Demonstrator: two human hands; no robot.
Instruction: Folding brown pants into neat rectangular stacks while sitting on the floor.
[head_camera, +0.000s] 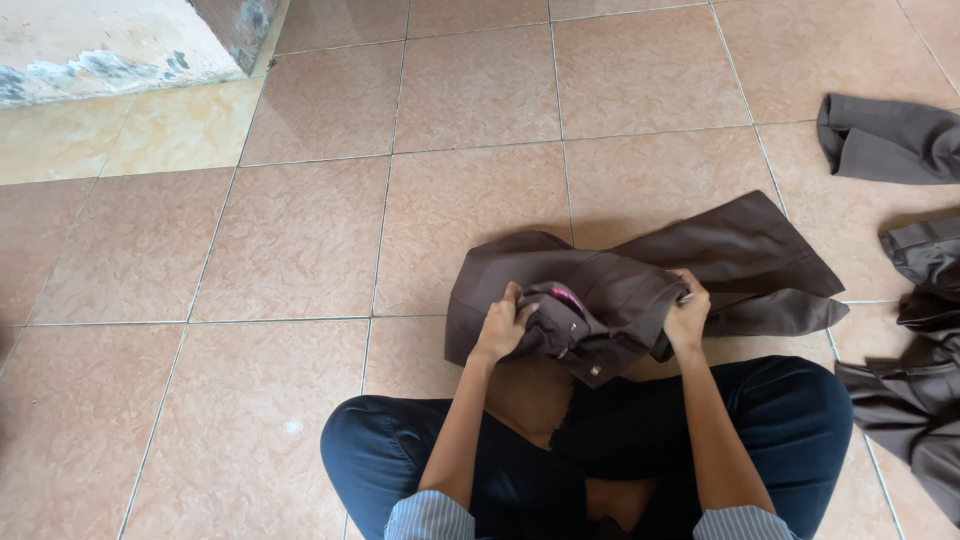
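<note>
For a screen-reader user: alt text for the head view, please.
A person sitting cross-legged on a tiled floor grips brown trousers at the waistband with left hand and right hand. More brown garments lie to the right.

The trousers (700, 270) lie on the floor (300, 240) just before the person's crossed legs (780, 410), their waist end held between the left hand (500, 325) and right hand (688, 318). More garments (915, 330) lie to the right, a wall base (110, 45) far left behind.

Looks like a home: glossy pinkish-tan ceramic tile floor (300, 230), weathered painted wall base (100, 45), dark brown garments (885, 140) lying loose.
</note>
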